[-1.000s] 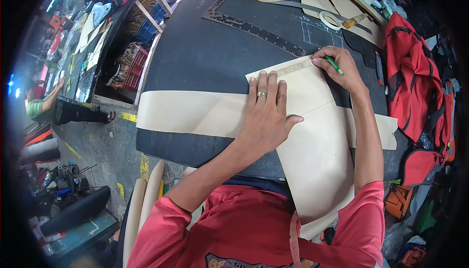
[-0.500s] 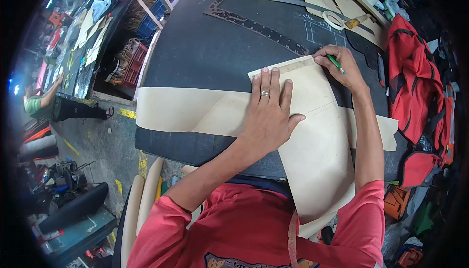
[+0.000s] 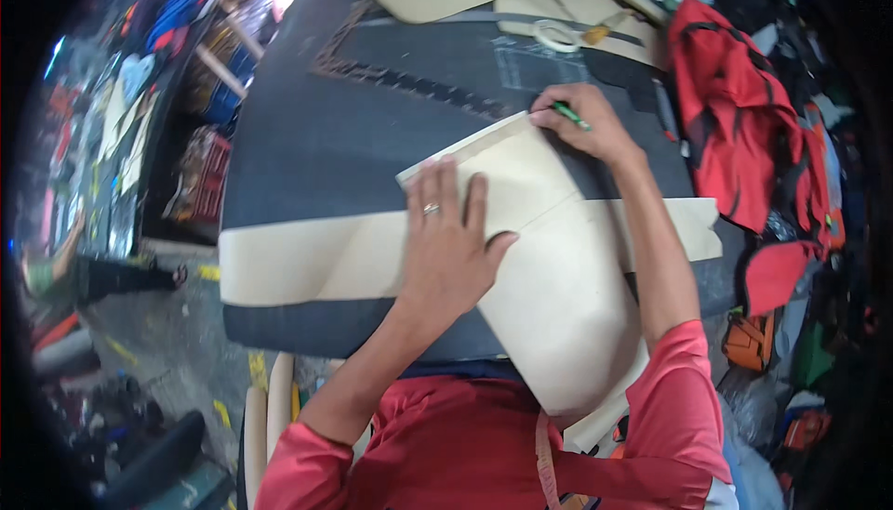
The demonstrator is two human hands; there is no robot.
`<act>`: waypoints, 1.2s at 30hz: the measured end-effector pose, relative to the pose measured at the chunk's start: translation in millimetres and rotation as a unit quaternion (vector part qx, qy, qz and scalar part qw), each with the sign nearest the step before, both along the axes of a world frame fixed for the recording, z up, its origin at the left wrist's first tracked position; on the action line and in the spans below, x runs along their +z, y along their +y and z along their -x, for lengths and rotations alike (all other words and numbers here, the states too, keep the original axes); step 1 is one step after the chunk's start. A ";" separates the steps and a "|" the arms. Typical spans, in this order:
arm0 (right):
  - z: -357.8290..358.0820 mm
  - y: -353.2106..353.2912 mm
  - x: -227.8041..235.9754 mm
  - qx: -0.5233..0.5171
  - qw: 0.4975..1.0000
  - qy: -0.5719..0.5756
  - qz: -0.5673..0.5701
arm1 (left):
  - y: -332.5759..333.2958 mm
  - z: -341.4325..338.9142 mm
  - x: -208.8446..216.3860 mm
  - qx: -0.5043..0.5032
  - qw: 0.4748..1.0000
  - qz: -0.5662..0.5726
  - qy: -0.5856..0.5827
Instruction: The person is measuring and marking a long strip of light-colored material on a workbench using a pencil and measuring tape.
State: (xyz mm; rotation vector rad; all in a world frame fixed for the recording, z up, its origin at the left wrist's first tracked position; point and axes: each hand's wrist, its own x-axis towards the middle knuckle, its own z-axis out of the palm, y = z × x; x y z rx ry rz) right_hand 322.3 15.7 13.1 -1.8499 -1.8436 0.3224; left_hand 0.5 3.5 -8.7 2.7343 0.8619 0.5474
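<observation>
Left hand (image 3: 446, 254) is laid flat, fingers a bit spread, on the far left part of the cream paper sheet (image 3: 558, 305), which lies over a paper strip (image 3: 279, 264) on the dark table (image 3: 307, 157). Right hand (image 3: 591, 124) is pinched around a green pencil (image 3: 571, 117), fingertips at the sheet's far right corner; can't tell if they grip paper too. Imo press evenly with that flat palm so the sheet doesn't skate around.

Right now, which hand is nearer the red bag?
Right. The right hand, at one corner of the paper, is left of the red bag; the left hand lies on that paper, farther left.
</observation>
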 end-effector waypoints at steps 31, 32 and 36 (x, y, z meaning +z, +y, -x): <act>-3.3 1.8 11.4 -0.067 0.994 0.063 0.065 | -5.2 -0.5 8.5 -0.005 0.999 -0.004 0.034; -2.6 4.9 15.7 -0.063 0.995 0.060 0.056 | -2.4 -0.7 9.8 -0.002 0.999 -0.013 0.031; -0.6 -3.9 10.1 -0.083 0.994 0.028 0.059 | -0.9 9.3 27.2 -0.071 0.996 0.037 0.028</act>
